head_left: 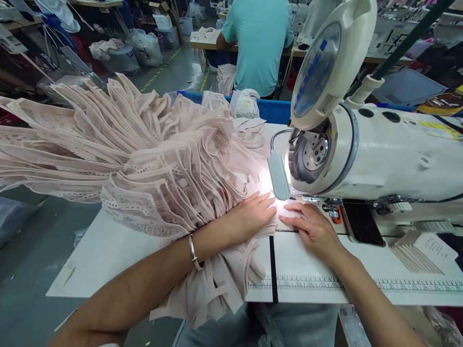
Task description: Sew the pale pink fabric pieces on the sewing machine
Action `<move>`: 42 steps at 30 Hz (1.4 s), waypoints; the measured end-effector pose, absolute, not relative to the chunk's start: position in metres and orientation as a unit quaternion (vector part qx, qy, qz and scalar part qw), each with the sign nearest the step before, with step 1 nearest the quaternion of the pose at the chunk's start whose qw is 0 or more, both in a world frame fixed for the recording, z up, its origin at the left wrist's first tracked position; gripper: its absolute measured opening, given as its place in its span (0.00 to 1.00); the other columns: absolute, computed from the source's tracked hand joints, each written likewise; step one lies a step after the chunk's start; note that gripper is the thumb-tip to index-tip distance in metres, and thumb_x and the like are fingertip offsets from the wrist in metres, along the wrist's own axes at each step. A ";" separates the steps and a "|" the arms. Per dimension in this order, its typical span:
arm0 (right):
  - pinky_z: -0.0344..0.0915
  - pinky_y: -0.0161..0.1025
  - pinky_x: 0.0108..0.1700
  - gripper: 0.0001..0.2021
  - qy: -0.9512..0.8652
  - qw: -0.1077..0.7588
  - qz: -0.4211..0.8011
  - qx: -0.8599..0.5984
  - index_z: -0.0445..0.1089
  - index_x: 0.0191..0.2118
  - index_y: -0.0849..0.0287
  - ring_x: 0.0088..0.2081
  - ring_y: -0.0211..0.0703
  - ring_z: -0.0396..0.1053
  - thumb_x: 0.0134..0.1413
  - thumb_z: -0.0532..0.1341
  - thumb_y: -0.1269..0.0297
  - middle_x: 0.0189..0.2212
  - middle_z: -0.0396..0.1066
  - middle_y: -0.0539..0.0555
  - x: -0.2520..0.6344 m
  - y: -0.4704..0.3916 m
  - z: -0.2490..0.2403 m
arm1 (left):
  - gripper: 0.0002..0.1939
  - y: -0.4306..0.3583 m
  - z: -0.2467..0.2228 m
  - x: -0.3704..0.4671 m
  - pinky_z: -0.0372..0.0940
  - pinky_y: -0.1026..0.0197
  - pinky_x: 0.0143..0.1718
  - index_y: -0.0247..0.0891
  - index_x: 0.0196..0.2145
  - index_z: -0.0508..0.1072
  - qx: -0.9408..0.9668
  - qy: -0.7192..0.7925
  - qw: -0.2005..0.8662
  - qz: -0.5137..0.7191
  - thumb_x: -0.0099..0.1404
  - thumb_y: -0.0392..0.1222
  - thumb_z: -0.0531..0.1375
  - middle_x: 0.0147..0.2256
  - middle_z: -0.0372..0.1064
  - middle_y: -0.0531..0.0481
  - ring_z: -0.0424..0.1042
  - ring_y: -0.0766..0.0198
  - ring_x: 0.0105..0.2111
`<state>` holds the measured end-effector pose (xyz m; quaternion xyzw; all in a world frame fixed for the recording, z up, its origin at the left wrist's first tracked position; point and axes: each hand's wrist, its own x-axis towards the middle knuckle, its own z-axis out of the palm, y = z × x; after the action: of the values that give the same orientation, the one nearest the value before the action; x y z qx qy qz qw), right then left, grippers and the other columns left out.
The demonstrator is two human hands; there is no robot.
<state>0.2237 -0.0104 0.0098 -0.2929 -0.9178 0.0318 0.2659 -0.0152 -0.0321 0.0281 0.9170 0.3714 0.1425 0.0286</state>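
Under the lit needle area of a white sewing machine (398,149), pale pink fabric (285,219) lies on the table. My left hand (253,217) rests flat on it with fingers stretched out, left of the needle area. Opposite it, my right hand (313,229) is open, its fingertips touching the fabric's right side. A big bundle of pale pink lace-trimmed garment pieces (170,178) is heaped left of the machine, and some hang below my left forearm over the table's front edge. The needle itself is hidden behind the small grey lamp (278,176).
A magnifier lamp (318,62) overhangs the machine head. On the right lie a phone (362,221) and a stack of pale strips (415,253). A printed ruler (311,283) runs along the table's front edge. Beyond, a person in a turquoise shirt (258,43) sits facing away.
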 end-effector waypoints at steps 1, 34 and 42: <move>0.72 0.39 0.45 0.19 -0.918 0.263 0.021 -0.297 0.79 0.43 0.53 0.46 0.43 0.72 0.59 0.55 0.80 0.44 0.77 0.53 0.223 -0.011 0.009 | 0.07 -0.032 0.028 -0.015 0.64 0.58 0.50 0.33 0.39 0.69 0.917 0.372 0.032 0.141 0.73 0.29 0.52 0.44 0.69 0.43 0.68 0.58 0.45; 0.65 0.54 0.60 0.28 -0.893 0.052 0.007 -0.447 0.71 0.59 0.50 0.57 0.51 0.69 0.59 0.49 0.79 0.58 0.72 0.53 0.216 -0.007 0.002 | 0.08 -0.024 0.016 -0.010 0.64 0.58 0.43 0.34 0.41 0.70 0.849 0.503 0.010 0.161 0.72 0.29 0.51 0.41 0.67 0.44 0.66 0.57 0.42; 0.69 0.50 0.52 0.31 -0.905 0.058 -0.054 -0.418 0.67 0.63 0.56 0.51 0.51 0.73 0.57 0.46 0.82 0.56 0.73 0.59 0.215 -0.007 -0.005 | 0.12 -0.024 0.012 -0.010 0.59 0.59 0.38 0.37 0.34 0.71 0.911 0.385 -0.017 0.148 0.75 0.35 0.52 0.34 0.69 0.49 0.67 0.61 0.36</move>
<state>0.2150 -0.0072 -0.0050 -0.4177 -0.9051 -0.0541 0.0579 -0.0104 -0.0242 0.0120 0.9110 0.3845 0.1482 -0.0167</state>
